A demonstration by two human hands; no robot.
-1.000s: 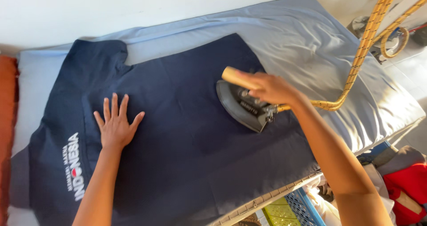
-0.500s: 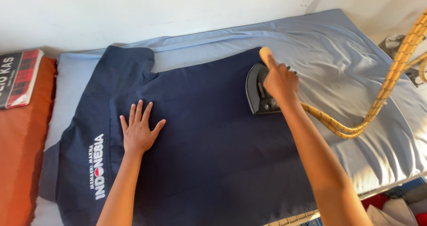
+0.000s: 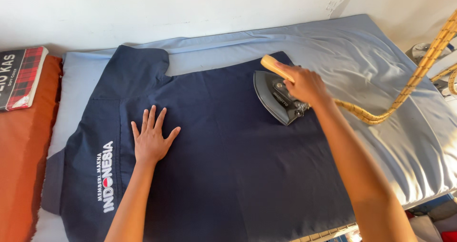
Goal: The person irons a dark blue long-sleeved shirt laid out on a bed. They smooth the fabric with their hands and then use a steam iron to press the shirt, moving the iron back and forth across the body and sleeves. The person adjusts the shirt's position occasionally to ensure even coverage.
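A dark navy shirt [image 3: 223,166] with white lettering near its left side lies flat on a pale blue cloth-covered ironing surface [image 3: 381,66]. My left hand [image 3: 151,137] rests flat on the shirt with fingers spread, holding nothing. My right hand [image 3: 304,85] grips the tan wooden handle of a dark grey iron [image 3: 276,99], which sits on the shirt's upper right part. A braided yellow cord [image 3: 404,94] runs from the iron off to the upper right.
An orange cushion [image 3: 24,166] lies along the left edge, with a black and red plaid book [image 3: 21,75] on it. A white wall [image 3: 190,9] runs behind the surface. Cluttered items show at the right edge and lower right corner.
The iron and my right hand have slid from the shirt's right part toward its upper middle. My left hand stays pressed flat on the shirt. The view has shifted, bringing the cushion and book in.
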